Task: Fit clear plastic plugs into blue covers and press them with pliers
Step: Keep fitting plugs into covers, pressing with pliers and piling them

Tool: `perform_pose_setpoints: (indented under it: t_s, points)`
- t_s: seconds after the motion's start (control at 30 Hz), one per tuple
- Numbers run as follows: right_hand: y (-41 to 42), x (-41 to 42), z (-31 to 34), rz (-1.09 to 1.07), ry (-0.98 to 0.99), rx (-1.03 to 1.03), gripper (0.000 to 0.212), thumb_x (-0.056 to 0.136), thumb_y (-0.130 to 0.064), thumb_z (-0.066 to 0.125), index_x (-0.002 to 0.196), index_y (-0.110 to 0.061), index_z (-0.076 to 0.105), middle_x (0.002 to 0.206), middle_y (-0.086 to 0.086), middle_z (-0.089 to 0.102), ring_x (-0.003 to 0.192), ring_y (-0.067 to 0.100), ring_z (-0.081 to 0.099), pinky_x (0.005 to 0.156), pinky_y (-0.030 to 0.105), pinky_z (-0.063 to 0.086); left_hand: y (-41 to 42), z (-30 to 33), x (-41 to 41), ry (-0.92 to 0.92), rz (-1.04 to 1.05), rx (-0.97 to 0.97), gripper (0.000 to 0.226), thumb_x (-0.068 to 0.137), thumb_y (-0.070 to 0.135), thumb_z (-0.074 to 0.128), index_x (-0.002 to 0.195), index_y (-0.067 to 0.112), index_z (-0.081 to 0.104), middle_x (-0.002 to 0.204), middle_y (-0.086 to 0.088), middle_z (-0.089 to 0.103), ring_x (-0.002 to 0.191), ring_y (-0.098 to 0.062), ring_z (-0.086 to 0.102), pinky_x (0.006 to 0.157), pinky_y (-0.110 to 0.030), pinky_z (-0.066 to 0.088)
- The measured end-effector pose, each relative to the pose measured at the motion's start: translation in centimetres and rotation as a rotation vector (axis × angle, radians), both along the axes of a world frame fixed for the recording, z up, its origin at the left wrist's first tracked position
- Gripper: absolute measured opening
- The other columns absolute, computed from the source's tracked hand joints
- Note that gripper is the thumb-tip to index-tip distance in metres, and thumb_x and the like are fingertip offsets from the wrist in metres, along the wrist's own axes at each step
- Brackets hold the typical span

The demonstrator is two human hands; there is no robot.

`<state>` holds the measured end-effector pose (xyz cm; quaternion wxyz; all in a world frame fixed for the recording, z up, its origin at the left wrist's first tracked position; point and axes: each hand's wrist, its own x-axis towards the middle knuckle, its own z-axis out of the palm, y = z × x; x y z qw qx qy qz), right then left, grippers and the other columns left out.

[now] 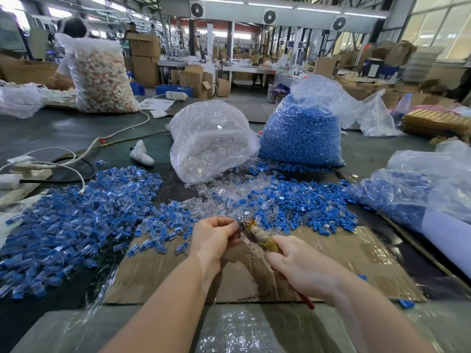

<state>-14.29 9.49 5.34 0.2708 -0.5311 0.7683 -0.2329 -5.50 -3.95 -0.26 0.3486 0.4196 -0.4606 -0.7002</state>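
Observation:
My right hand [303, 267] grips the pliers [257, 236] by their taped yellow handles; a red handle tip pokes out below my wrist. The jaws point up and left, meeting the fingertips of my left hand [215, 236]. Those fingers are curled and pinch a small piece at the jaws; the piece itself is hidden. Both hands hover over a flat cardboard sheet [356, 263]. Loose blue covers [293, 210] and clear plugs [216, 197] lie mixed just beyond. A wide heap of assembled blue-and-clear pieces [71, 220] spreads to the left.
A clear bag of plugs [211, 141] and a bag of blue covers [300, 133] stand behind the piles. Another bag of blue parts [418, 189] lies at right. White cables and a power strip [23, 171] sit at left. A person [68, 47] sits far left.

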Motion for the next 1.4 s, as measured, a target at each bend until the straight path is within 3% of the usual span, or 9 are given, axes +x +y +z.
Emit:
perform_pose_setpoints:
  t_s: [0.13,0.27,0.33,0.43,0.63,0.8,0.97,1.07,1.4]
  points:
    - [0.2,-0.7,-0.6,-0.066,-0.247,-0.091,0.014,0.093,-0.024,0.055,0.084,-0.015,0.060,0.063,-0.009,0.051,0.050,0.005,0.040,0.047,0.014,0.031,-0.2,0.0,0.2,-0.019,0.035,-0.047,0.007,0.084,-0.003,0.061,0.081,0.003,0.064,0.064,-0.009,0.063,0.050,-0.011,0.059,0.047,-0.020,0.049]
    - [0.4,-2.1,-1.4,-0.165,-0.216,-0.144,0.003,0.088,-0.013,0.058,0.087,-0.012,0.060,0.061,-0.008,0.050,0.044,0.003,0.038,0.043,0.012,0.030,-1.1,0.2,1.8,-0.180,0.109,-0.252,0.003,0.085,0.005,0.064,0.086,0.006,0.066,0.068,-0.006,0.064,0.054,-0.012,0.057,0.054,-0.025,0.049]
    - [0.1,-3.3,-2.1,-0.239,-0.058,-0.187,0.002,0.089,-0.016,0.057,0.090,-0.015,0.058,0.070,-0.004,0.055,0.052,0.006,0.045,0.048,0.015,0.035,-1.8,0.1,2.6,-0.445,0.160,-0.555,0.005,0.086,0.009,0.063,0.087,0.011,0.068,0.073,0.002,0.065,0.060,-0.009,0.057,0.057,-0.020,0.045]
    - [-0.2,-5.7,-3.2,-0.394,0.314,-0.086,0.019,0.090,-0.035,0.054,0.103,-0.021,0.054,0.094,0.005,0.058,0.086,0.021,0.054,0.077,0.038,0.049,-2.6,-0.6,3.8,-0.733,0.209,-0.914,0.017,0.089,0.009,0.059,0.100,0.013,0.072,0.087,0.002,0.061,0.079,-0.010,0.049,0.070,-0.021,0.037]
    - [0.0,-9.4,-4.5,-0.530,0.611,0.139,0.046,0.092,-0.047,0.048,0.131,-0.022,0.042,0.123,0.010,0.049,0.118,0.026,0.044,0.101,0.045,0.039,-3.5,-1.9,5.0,-1.064,0.165,-1.066,0.027,0.091,0.014,0.057,0.113,0.026,0.066,0.099,0.005,0.056,0.089,-0.015,0.037,0.082,-0.030,0.035]
    - [0.2,-10.9,-5.0,-0.517,0.637,0.165,0.058,0.092,-0.051,0.044,0.142,-0.023,0.033,0.134,0.013,0.044,0.127,0.030,0.038,0.105,0.047,0.035,-1.9,-1.7,3.6,-0.915,0.151,-1.071,0.032,0.087,0.013,0.060,0.118,0.022,0.063,0.107,0.005,0.054,0.101,-0.014,0.038,0.093,-0.028,0.029]
    - [0.1,-11.3,-5.2,-0.500,0.625,0.183,0.064,0.091,-0.060,0.035,0.145,-0.025,0.029,0.137,0.012,0.043,0.128,0.030,0.038,0.106,0.046,0.034,0.7,-1.5,1.5,-0.623,-0.049,-1.092,0.026,0.088,0.010,0.059,0.112,0.019,0.064,0.096,0.012,0.054,0.095,-0.003,0.043,0.085,-0.012,0.037]
    - [0.2,-11.2,-5.0,-0.503,0.617,0.184,0.062,0.093,-0.059,0.030,0.145,-0.026,0.028,0.140,0.011,0.040,0.130,0.030,0.035,0.105,0.047,0.032,1.9,-1.7,0.5,-0.573,-0.225,-1.094,0.027,0.088,0.013,0.059,0.114,0.019,0.063,0.100,0.009,0.057,0.096,-0.005,0.050,0.094,-0.021,0.043]
    - [-2.4,-8.4,-5.6,-0.297,0.765,-0.102,0.032,0.095,-0.016,0.047,0.119,-0.033,0.058,0.124,-0.007,0.052,0.116,0.015,0.043,0.094,0.037,0.031,2.7,-2.8,-0.5,-0.535,-0.283,-1.079,0.024,0.086,0.020,0.063,0.110,0.018,0.065,0.102,0.013,0.049,0.088,0.002,0.052,0.085,-0.002,0.038]
